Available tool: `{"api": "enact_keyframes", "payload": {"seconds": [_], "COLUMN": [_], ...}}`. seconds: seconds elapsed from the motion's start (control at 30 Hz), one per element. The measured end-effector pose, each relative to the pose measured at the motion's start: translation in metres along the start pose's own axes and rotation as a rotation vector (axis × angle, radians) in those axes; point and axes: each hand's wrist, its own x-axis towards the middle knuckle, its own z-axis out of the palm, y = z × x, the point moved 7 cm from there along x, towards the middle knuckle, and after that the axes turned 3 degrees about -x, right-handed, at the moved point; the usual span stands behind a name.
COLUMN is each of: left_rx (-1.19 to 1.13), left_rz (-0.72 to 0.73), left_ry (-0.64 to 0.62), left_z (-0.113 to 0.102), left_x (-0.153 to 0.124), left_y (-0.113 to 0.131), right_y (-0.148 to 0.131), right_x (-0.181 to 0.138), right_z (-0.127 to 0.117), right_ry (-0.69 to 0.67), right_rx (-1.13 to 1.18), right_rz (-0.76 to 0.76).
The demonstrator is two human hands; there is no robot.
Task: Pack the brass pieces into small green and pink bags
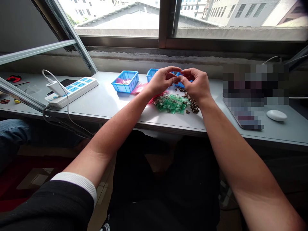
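Observation:
My left hand [164, 78] and my right hand [197, 84] meet above the desk, thumbs and fingers pinched close together. Whatever lies between the fingertips is too small to make out. Beneath them is a heap of small green plastic bags [172, 104]. Loose brass-coloured metal parts [193, 103] are piled beside it, under my right hand. Pink plastic bags [139, 89] lie left of the green heap, partly behind my left forearm. Behind my hands stand two blue bins, one at the left [151, 73] and one at the right [180, 84], both partly hidden.
Another blue bin [125, 86] with pinkish contents stands farther left. A white power strip [83, 86] with a plugged-in charger and cable [68, 106] lies near the metal frame [84, 54]. At right are a white mouse [276, 115] and a pixelated area. Someone's denim-covered leg [14, 134] shows at left.

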Motion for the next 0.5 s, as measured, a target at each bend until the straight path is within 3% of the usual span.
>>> {"api": "enact_keyframes", "payload": {"seconds": [0.5], "left_rx": [-0.067], "left_rz": [-0.089], "left_ry": [0.037], "left_z": [-0.0040], "left_x": [0.0006], "left_y": [-0.0059], "right_y": [-0.0082], "right_x": [-0.0056], "right_z": [-0.0070], "right_ry": [0.046], "right_rx": [-0.006], "right_rz": [-0.031]}}
